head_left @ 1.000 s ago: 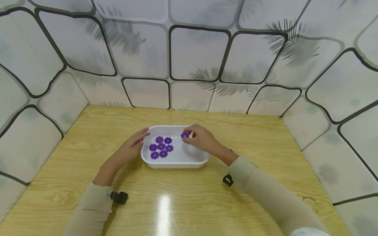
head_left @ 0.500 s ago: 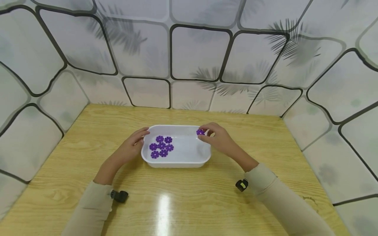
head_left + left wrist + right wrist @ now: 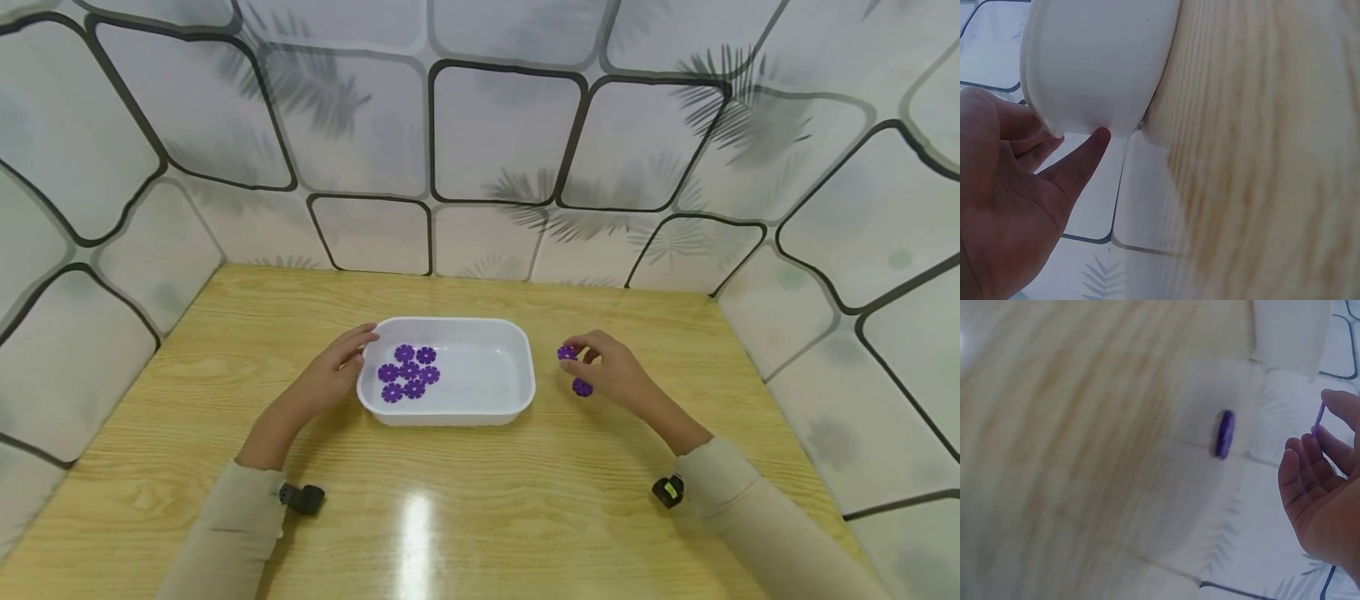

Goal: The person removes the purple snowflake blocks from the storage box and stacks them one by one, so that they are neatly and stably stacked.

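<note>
Pinching purple disc (image 3: 567, 353) btwn R hand (image 3: 613, 368) fingers, over counter (image 3: 480, 483), R of tray (image 3: 446, 420) & near 2nd disc (image 3: 581, 387), best w/ light edge grip while L hand (image 3: 332, 372), thumb & fingers apart, touches tray rim.

Our left hand (image 3: 336, 368) touches the tray's (image 3: 480, 373) left edge; our right hand (image 3: 611, 367) pinches a disc (image 3: 566, 353) beyond its right.
</note>
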### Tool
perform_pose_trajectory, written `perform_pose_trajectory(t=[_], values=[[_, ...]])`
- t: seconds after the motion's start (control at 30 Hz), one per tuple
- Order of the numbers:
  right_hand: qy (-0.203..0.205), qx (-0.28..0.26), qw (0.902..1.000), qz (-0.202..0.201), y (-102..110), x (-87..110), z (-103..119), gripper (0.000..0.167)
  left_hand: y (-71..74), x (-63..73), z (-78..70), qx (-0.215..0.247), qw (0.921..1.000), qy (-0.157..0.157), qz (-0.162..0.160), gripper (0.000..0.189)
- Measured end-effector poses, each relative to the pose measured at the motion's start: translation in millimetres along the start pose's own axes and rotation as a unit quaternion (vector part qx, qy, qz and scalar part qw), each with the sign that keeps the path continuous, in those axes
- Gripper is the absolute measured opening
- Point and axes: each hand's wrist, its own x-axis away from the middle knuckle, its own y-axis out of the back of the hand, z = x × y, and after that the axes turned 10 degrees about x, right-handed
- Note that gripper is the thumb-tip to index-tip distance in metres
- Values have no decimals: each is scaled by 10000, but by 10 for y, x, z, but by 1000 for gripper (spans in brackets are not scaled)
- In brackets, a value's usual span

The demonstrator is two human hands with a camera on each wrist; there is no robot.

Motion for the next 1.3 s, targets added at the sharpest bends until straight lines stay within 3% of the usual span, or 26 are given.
perform_pose_trajectory(t=[0.2,0.63,1.3], values=[[-145,340,9991,199,-32,84,-214,40,3,12,22,75,9999,-64,43,44],[-180,712,9951,665,-98,168,-409,36,-2,10,37,64,9999,-74,49,44],[105,816,9949,585,-172,168,-463,36,-2,37,4,43,9999,-35,102,44]])
